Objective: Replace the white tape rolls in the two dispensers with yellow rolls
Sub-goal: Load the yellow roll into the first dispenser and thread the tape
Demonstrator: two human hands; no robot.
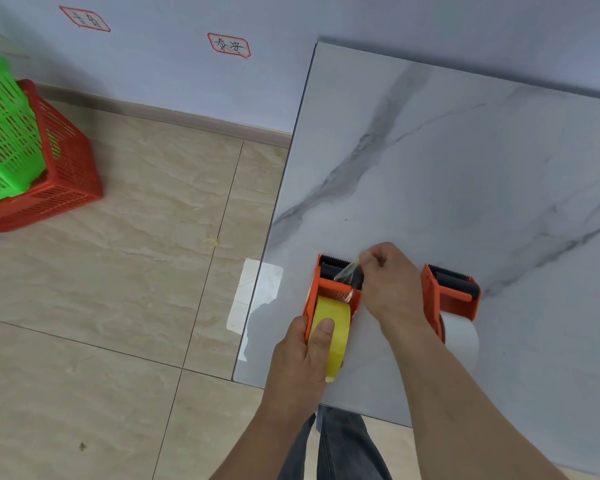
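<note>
While a marble table (447,161) fills the right side, tan floor tiles (125,271) hold a red basket (63,181) with a green basket (4,133) nested in it. Two orange dispensers sit near the table's front edge. Left dispenser (329,289) carries the yellow roll (329,337); left hand (302,358) clamps it, thumb on the roll. Right hand (392,289) pinches the tape end (347,271), partly blocking the right dispenser (454,296), which carries the white roll (461,337).

Green basket (4,133) sits in red basket (66,174) on tile floor (118,306).
</note>
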